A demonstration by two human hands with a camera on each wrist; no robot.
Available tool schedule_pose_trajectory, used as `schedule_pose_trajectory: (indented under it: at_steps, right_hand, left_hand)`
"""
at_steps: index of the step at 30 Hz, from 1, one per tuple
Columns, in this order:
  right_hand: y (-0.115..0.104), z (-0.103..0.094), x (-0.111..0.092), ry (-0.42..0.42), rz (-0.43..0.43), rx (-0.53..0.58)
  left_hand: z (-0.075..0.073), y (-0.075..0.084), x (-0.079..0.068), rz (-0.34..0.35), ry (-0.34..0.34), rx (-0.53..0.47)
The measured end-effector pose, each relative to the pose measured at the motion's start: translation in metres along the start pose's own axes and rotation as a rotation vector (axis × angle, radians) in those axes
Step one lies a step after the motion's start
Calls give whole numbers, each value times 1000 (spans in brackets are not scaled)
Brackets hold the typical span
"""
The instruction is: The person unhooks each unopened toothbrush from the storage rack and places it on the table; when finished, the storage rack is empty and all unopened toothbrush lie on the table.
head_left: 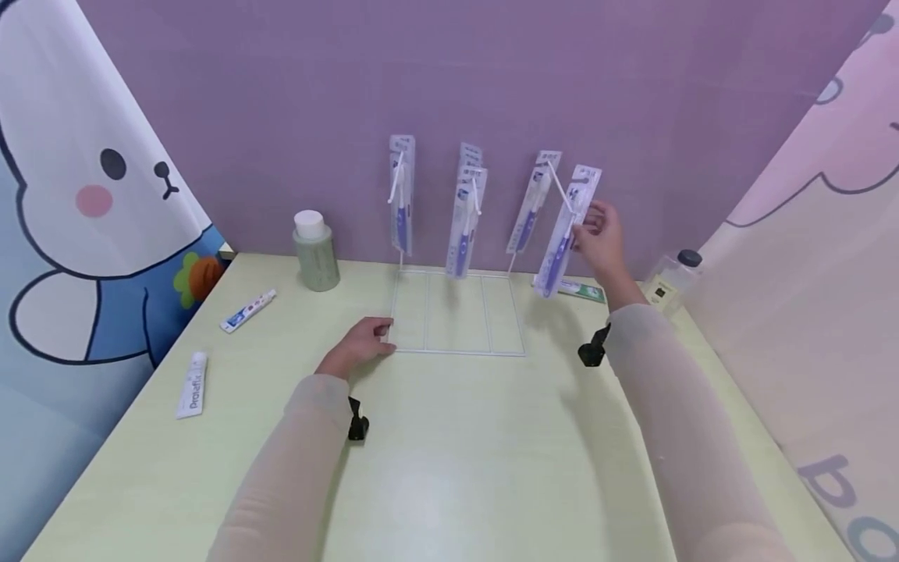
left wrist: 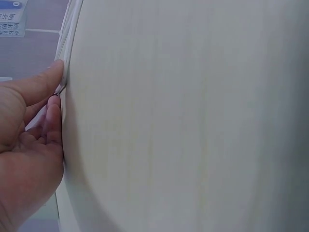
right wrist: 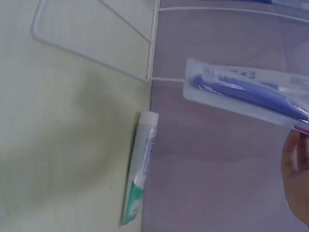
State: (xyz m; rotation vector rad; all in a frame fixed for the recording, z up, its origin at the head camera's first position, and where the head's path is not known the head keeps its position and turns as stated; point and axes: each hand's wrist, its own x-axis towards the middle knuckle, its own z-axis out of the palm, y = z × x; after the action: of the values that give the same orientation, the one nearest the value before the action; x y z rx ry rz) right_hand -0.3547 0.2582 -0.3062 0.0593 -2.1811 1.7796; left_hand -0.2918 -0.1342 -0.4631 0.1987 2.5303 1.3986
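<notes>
A white wire display rack [head_left: 456,353] stands on the table, with packaged toothbrushes [head_left: 467,226] hanging from its hooks. My left hand [head_left: 360,342] holds the rack's front left corner; in the left wrist view the thumb [left wrist: 48,79] and fingers pinch the wire [left wrist: 72,38]. My right hand [head_left: 602,240] pinches the edge of a packaged toothbrush [head_left: 566,238] with a blue-purple handle. This pack is at the front end of the right hook [head_left: 559,186], overlapping its tip in the head view. Another toothbrush pack [head_left: 534,201] hangs farther back along that hook.
A green toothpaste tube [head_left: 581,291] lies behind the held pack, beside the rack. At right stands a clear bottle [head_left: 670,282] with a black cap. Left of the rack are a green bottle [head_left: 318,261] and two toothpaste tubes [head_left: 249,311]. A purple backdrop [head_left: 456,78] rises behind.
</notes>
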Motion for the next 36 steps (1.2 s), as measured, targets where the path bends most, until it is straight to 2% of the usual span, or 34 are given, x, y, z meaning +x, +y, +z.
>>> schedule_pose_trajectory:
  at_steps: [7,12,16,23,28,32,36]
  right_hand:
    - [45,-16,-8,-216,131,-35]
    - [80,-22,-23,-393,223,-31]
    - [102,-24,-36,-491,299,-56]
    - [128,-25,-49,-534,431,-112]
    - [140,-26,-53,-560,487,-122]
    - [144,-25,-56,-557,516,-129]
    - [141,-23,-58,-554,507,-177]
  left_hand:
    - [-1,-1,-1,-18,-2,-17]
    - [-2,0,1,-34,-2,-21]
    - [-2,-1,3,-43,-2,-19]
    - [-3,-1,3,-35,-9,-24]
    - [-2,-3,3,-35,-7,-26]
    - [-1,-3,3,-47,-1,-28]
    - [-1,-3,1,-55,-2,-28]
